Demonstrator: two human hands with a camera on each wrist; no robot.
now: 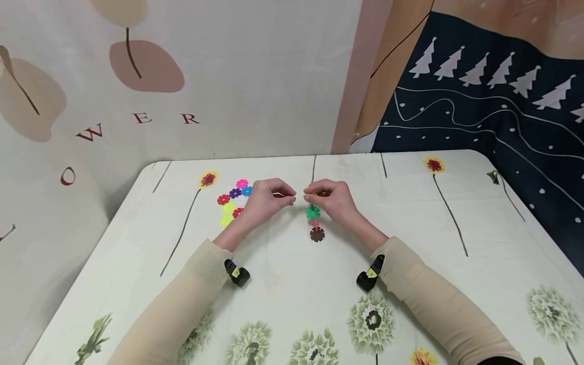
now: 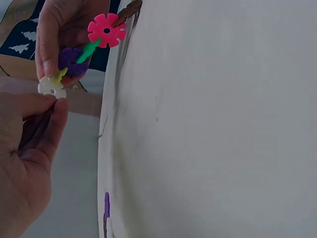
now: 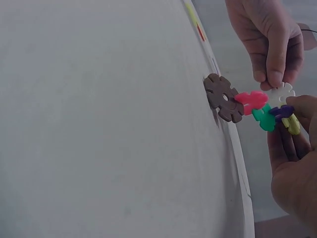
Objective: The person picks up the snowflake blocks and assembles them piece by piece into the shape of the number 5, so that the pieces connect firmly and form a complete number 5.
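Observation:
In the head view, my left hand (image 1: 266, 202) and right hand (image 1: 336, 202) face each other above the table, fingertips close together. The left thumb and fingers pinch a white notched plastic disc (image 2: 52, 89). From the right hand hangs a chain of notched discs slotted edge to edge: yellow (image 3: 293, 125), purple (image 2: 73, 62), green (image 1: 312, 213), pink (image 2: 107, 30) and brown (image 1: 317, 234) at the far end. Right thumb and fingers grip its yellow and purple end. The white disc's edge meets the yellow one in the left wrist view.
Loose discs lie in a cluster beside the left hand, among them a pink disc (image 1: 242, 183), a red disc (image 1: 223, 199) and a yellow disc (image 1: 226, 221). The tablecloth (image 1: 283, 304) carries printed flowers. A patterned curtain (image 1: 255, 101) stands behind the table.

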